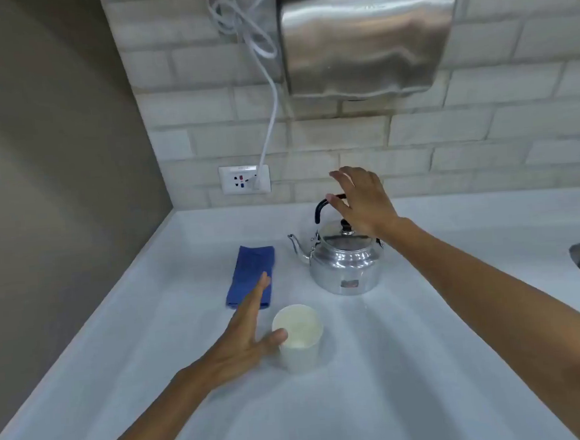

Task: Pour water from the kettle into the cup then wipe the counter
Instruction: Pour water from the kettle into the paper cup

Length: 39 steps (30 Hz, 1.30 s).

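Head view: fingers spread, right hand (363, 202) is poised over shiny steel kettle (344, 262), best lifted by its black arched handle (320, 209); left hand (245, 339), open, touches light white paper cup (298, 337).

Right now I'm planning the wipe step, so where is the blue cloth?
The folded blue cloth lies on the white counter, left of the shiny metal kettle and behind the white cup.

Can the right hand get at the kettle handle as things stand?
Probably yes. The right hand hovers open just over the upright black handle of the kettle, fingers spread, and nothing lies between them.
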{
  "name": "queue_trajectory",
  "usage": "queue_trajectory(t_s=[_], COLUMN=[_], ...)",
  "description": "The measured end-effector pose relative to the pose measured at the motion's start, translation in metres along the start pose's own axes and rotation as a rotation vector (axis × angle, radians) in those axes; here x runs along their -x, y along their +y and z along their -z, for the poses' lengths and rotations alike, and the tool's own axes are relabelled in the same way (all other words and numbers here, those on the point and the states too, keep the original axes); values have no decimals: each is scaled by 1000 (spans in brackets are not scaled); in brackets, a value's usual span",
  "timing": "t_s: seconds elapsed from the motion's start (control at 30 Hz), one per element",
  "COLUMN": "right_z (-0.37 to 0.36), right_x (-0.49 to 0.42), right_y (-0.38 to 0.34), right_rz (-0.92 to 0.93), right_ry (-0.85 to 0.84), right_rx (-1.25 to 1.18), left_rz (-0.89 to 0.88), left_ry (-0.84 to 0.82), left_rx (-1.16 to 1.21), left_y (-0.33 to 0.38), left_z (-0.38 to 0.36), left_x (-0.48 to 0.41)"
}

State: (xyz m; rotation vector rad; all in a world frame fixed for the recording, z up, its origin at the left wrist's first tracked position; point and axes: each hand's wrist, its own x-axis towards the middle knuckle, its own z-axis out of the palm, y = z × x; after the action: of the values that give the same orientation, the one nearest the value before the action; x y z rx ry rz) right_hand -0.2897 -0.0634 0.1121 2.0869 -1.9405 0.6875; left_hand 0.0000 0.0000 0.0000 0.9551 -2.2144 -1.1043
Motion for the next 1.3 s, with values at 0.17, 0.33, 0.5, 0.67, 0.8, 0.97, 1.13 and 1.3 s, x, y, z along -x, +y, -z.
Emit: queue_trajectory(t_s=[0.17,0.33,0.5,0.67,0.8,0.97,1.13,1.3], right_z=[-8,-12,-20,-30,-28,-24,-14,7], right_x=[-23,-39,-45,-43,-42,-33,-18,-9], right_y=[11,11,11,10,6,3,9,11], right_rz=[-157,-327,-364,-391,-413,-423,-386,-320], right_ry=[-84,-158,-145,-140,-100,-34,45,87], right_rx=[33,-89,-113,-105,-113,-183,-248,-260], left_rz=[124,157,195,213,220,226,237,265], left_ry=[-75,-8,64,148,184,210,236,283], left_rx=[101,197,215,232,234,242,270,296], left_y=[-13,-11,-13,-15,-19,-20,-20,-17], left_z=[-21,-40,-50,-50,-50,-52,-56,-62], left_x=[6,-7,-19,-28,-33,-33,-33,-33])
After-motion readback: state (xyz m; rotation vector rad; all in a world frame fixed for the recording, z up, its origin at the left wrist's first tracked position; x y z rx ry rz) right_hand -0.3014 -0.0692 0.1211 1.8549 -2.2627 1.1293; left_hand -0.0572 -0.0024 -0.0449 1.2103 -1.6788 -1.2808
